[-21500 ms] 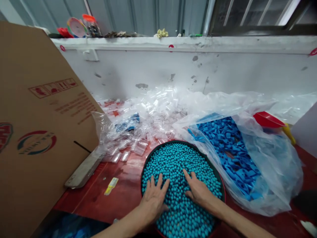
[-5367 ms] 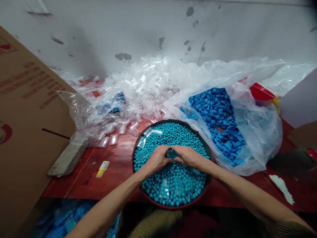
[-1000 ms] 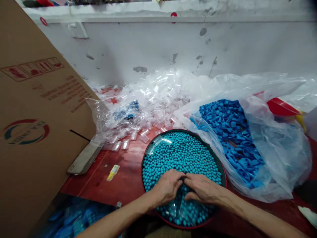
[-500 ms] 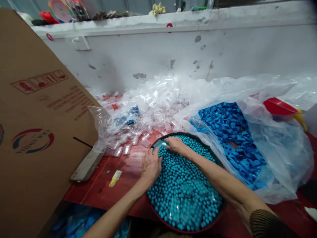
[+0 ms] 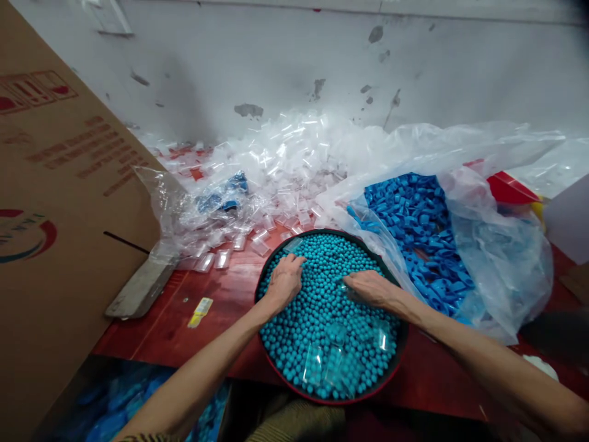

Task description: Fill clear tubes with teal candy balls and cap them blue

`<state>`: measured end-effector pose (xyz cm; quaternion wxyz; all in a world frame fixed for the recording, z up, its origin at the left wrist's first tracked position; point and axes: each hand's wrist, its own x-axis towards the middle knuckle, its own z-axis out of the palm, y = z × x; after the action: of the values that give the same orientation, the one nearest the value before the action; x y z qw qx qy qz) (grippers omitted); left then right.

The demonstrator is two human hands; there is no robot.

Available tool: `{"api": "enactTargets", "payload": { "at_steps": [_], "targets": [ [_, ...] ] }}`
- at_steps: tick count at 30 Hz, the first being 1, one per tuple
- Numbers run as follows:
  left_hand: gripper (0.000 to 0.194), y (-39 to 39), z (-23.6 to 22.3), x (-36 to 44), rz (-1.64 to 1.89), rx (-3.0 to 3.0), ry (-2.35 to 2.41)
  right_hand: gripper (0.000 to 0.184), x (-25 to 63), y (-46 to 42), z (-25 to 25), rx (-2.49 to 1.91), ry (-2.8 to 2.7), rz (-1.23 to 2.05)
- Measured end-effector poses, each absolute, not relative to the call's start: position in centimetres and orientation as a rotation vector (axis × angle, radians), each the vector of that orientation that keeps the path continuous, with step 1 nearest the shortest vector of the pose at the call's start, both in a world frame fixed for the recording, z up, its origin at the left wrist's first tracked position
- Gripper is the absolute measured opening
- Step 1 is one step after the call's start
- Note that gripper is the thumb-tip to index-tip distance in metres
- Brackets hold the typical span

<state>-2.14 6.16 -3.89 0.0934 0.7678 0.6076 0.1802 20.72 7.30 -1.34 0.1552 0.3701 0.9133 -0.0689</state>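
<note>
A round dark tub with a red outer rim (image 5: 332,402) is filled with small turquoise beads (image 5: 322,307). Over the left part of the beads is my left hand (image 5: 285,279), its fingers bent and held together. My right hand (image 5: 370,288) is at the right side, thumb and fingers pinched close to the beads. Whatever either hand may hold is too small or hidden to name. Several clear plastic sleeves lie on the beads, one sleeve (image 5: 313,364) near the front. Another clear sleeve (image 5: 293,245) rests by the far rim, just beyond my left hand.
Many clear sleeves (image 5: 223,258) are heaped on the red table (image 5: 161,341) behind the tub. An open plastic bag with blue plastic parts (image 5: 409,215) lies right. A cardboard box (image 5: 69,215) stands left, beside a grey block (image 5: 142,279). Behind is a white wall (image 5: 193,73).
My right hand has moved from the far left of the tub to its right side. My left hand has shifted farther over the beads and its fingers have closed. The view has tilted down.
</note>
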Motion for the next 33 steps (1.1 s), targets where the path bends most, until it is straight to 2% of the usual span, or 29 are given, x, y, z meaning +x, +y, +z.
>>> {"api": "enactTargets", "payload": {
  "at_steps": [2,7,10,14,18,22,25,33],
  "targets": [
    [0.027,6.1,-3.6,-2.2,0.621,2.238,1.769,0.022,18.8,7.4,-2.2,1.030,2.721,-0.316],
    [0.026,3.6,-2.6,-2.1,0.831,2.158,1.761,0.051,17.4,7.9,-4.9,1.125,2.957,-0.852],
    [0.028,2.3,-3.2,-1.0,0.820,2.087,1.618,0.050,17.9,7.7,-5.8,1.198,2.948,-1.124],
    [0.031,2.3,-4.2,0.7,0.735,1.944,1.543,0.046,17.8,7.4,-5.3,1.231,2.905,-1.293],
    [0.028,2.5,-3.8,1.4,0.698,1.877,1.533,0.040,17.7,7.2,-4.3,1.170,2.967,-1.272],
    [0.028,2.0,-3.1,1.7,0.708,1.872,1.481,0.041,19.1,6.8,-2.8,1.052,3.049,-1.007],
    [0.035,1.2,-3.2,2.5,0.679,1.888,1.444,0.046,21.0,5.6,-1.5,0.936,2.999,-0.859],
    [0.024,-1.9,-3.0,4.1,0.290,2.153,1.203,0.052,24.6,1.2,-0.4,0.912,2.745,-0.784]
  ]
}}
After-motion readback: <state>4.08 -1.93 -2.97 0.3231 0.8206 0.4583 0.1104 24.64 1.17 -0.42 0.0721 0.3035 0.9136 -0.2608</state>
